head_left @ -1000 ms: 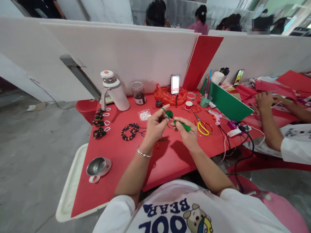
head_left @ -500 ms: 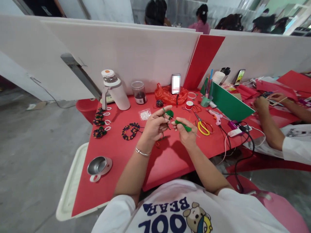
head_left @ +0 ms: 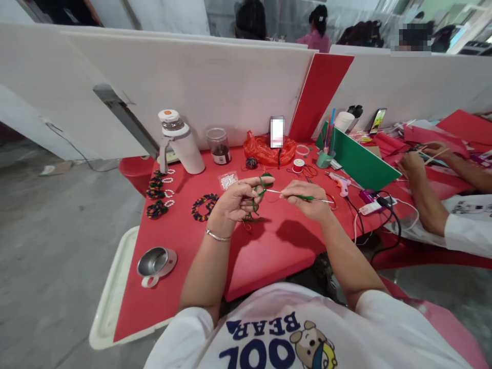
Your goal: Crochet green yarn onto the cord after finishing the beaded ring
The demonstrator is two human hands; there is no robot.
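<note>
Yarn (head_left: 255, 206) in green, seemingly barely worked, is pinched by the left hand (head_left: 230, 201) above the red table (head_left: 269, 266); the right hand (head_left: 309, 206) grips a hook (head_left: 305, 197) near it. A multicoloured braid (head_left: 196, 210), left, looks finished.

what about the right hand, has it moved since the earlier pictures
Yes, the right hand has moved to the right, judged against the pink glue gun: the gap between them is narrower now.
</note>
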